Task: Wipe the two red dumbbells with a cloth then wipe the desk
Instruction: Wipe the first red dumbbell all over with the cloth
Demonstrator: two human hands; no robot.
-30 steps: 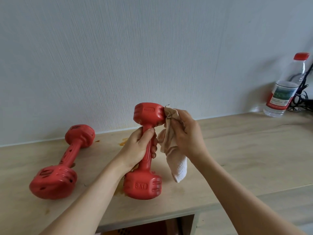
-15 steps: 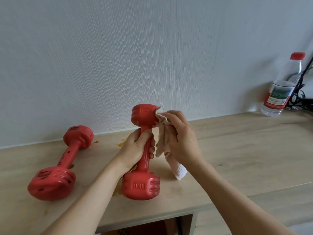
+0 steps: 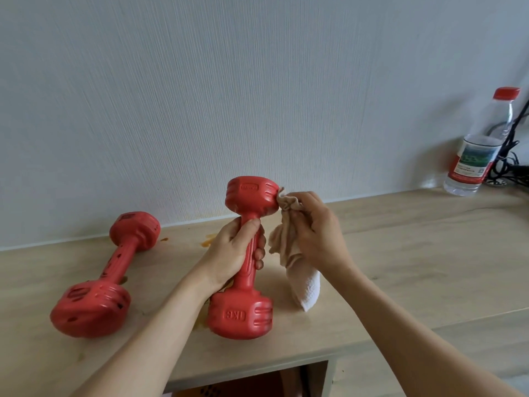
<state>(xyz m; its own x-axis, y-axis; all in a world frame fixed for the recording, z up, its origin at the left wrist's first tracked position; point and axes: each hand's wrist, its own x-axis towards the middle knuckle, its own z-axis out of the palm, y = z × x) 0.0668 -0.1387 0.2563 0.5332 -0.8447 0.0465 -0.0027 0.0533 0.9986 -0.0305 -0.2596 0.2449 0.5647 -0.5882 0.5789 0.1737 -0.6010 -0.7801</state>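
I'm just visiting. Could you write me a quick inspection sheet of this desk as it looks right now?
Surface: wooden desk, orange stains near the wall.
Job's things: upright dumbbell; lying dumbbell; cloth pressed against the upright one's top head.
Clutter: water bottle, far right.
Hands: left hand grips the upright dumbbell's handle; right hand holds the cloth.
Cables: black cables beside the bottle.
Surroundings: pale wall.

- A clear plastic water bottle (image 3: 476,150) with a red cap and a red-edged label is seen upright at the far right, close to the wall.
- Black cables (image 3: 508,156) are tangled just beside the bottle, partly behind it.
- A pale textured wall (image 3: 257,81) is seen behind.
- Orange stains (image 3: 208,241) are seen near the wall.
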